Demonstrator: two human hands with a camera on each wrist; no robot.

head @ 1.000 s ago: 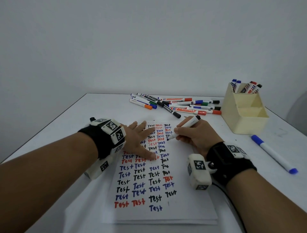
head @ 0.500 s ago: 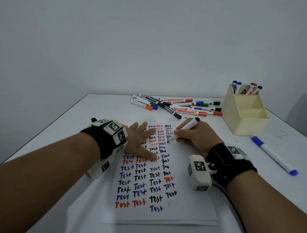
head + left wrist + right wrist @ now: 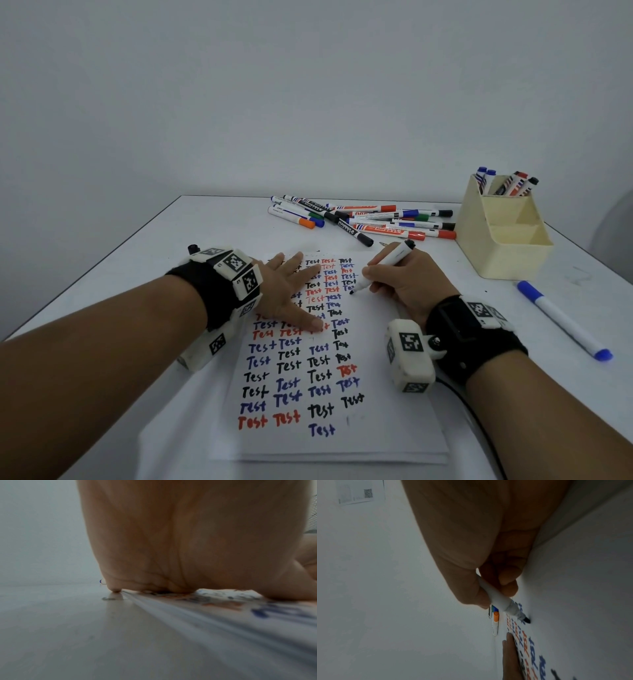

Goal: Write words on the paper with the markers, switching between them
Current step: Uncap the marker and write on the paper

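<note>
Behind the paper point(image 3: 394, 428), loose markers point(image 3: 363, 219) lie beside a holder point(image 3: 503, 246).

A plain pale grey wall point(image 3: 239, 102) rises behind the white table point(image 3: 205, 233), whose far edge meets it. On the wall hangs a printed sheet point(image 3: 360, 491), evenly lit by soft light.

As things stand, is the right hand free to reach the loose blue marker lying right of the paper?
Probably not yet. The right hand grips a black marker with its tip at the paper. The blue marker lies alone on the table, nothing blocking it, but the fingers are occupied.
</note>
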